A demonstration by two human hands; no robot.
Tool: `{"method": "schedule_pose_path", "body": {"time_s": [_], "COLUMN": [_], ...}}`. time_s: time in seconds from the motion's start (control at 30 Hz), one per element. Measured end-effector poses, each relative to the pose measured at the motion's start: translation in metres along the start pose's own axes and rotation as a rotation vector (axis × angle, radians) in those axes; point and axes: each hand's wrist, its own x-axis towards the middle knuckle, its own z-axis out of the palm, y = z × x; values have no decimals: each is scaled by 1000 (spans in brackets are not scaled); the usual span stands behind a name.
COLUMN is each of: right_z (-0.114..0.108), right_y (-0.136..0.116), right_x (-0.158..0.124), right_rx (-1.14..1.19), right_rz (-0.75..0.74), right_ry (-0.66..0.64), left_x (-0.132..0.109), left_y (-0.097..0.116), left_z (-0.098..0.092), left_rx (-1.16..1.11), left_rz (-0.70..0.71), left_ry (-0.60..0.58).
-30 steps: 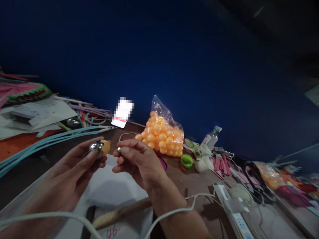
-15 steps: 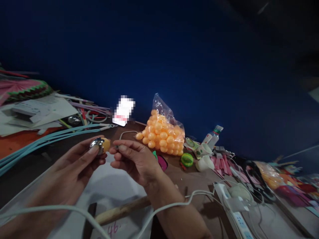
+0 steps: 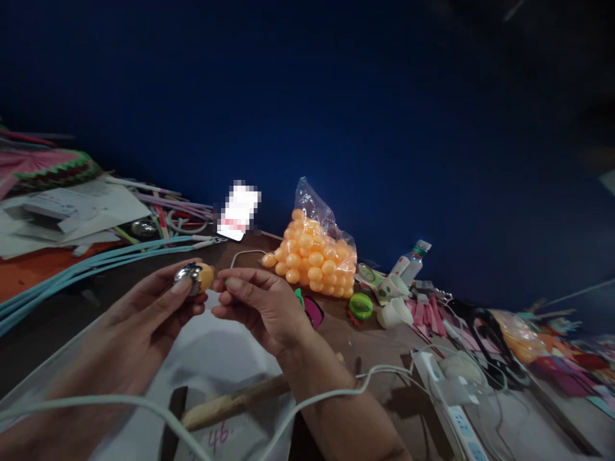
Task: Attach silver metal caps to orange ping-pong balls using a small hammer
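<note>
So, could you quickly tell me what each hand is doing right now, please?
Left hand: closed on an orange ball with a shiny metal piece.
Right hand: fingers pinched together by the ball; any held item cannot be told.

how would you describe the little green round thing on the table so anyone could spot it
Start at the clear bag of orange balls by the blue wall. Just right of it on the brown table lies the green round lid, the only bright green disc, beside white cups.

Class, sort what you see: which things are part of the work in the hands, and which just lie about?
In hand:
left hand
small orange ball with shiny metal cap
right hand

Lying about:
clear bag of orange balls
green round lid
white power strip
wooden stick
</note>
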Motion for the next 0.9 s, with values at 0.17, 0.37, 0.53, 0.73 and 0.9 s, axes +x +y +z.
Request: {"method": "schedule_pose_path", "body": {"time_s": [0.17, 0.37, 0.53, 0.73, 0.9], "right_z": [1, 2, 2, 2, 3], "right_y": [4, 6, 6, 8, 9], "right_x": [1, 1, 1, 3, 3], "right_rx": [-19, -39, -61, -76, -75], "right_rz": [-31, -22, -8, -32, -39], "right_ry": [-12, -46, -65, -55, -36], "left_x": [-1, 1, 1, -2, -3], "left_y": [1, -3, -6, -6, -7], "left_z": [1, -3, -5, -4, -5], "left_rx": [9, 31, 44, 67, 65], "left_rz": [8, 15, 31, 97, 124], "left_ry": [-2, -58, -67, -101, -100]}}
